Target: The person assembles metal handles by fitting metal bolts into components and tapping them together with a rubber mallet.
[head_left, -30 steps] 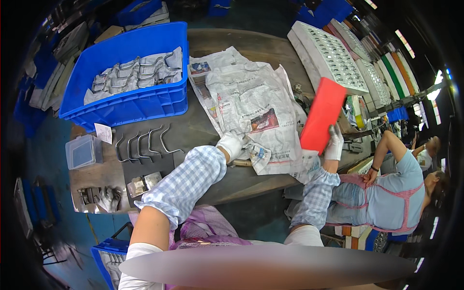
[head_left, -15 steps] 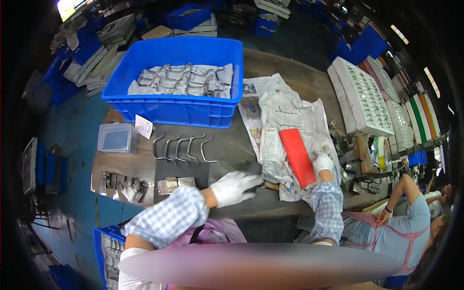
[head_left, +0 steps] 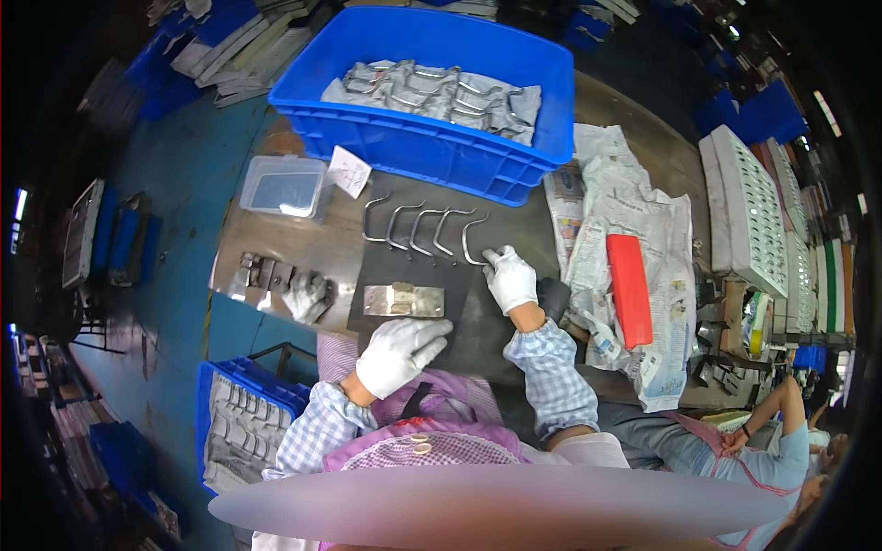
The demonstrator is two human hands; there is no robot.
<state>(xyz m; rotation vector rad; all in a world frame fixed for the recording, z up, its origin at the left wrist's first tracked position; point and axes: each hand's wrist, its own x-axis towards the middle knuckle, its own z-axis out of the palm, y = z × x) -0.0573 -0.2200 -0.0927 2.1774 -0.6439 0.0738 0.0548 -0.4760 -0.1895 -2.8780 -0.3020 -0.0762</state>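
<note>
A short row of bent, shiny metal rods [head_left: 421, 230] lies on the dark mat in the middle of the table. At the row's right end, my white-gloved right hand [head_left: 511, 278] has its fingertips closed around the lower end of the last bent metal rod [head_left: 467, 241]. My left hand [head_left: 399, 356], gloved too, is held at the table's front edge with its fingers stretched out and nothing in them. Just beyond its fingertips rests a flat metal block [head_left: 404, 300] with a raised middle piece. A small dark object [head_left: 552, 298] is partly hidden beside my right wrist.
A big blue crate [head_left: 432, 151] with bent rods on paper stands at the back. Left are a clear plastic box [head_left: 281, 187], a card [head_left: 349, 171] and metal fixtures [head_left: 265, 273]. Newspaper [head_left: 634, 197] with a long red object [head_left: 629, 291] lies right; a person [head_left: 735, 459] is beyond.
My right hand has left the newspaper beside the red object and come leftward to the last rod. My left hand has drawn back to the front of the metal block. The view has shifted.
</note>
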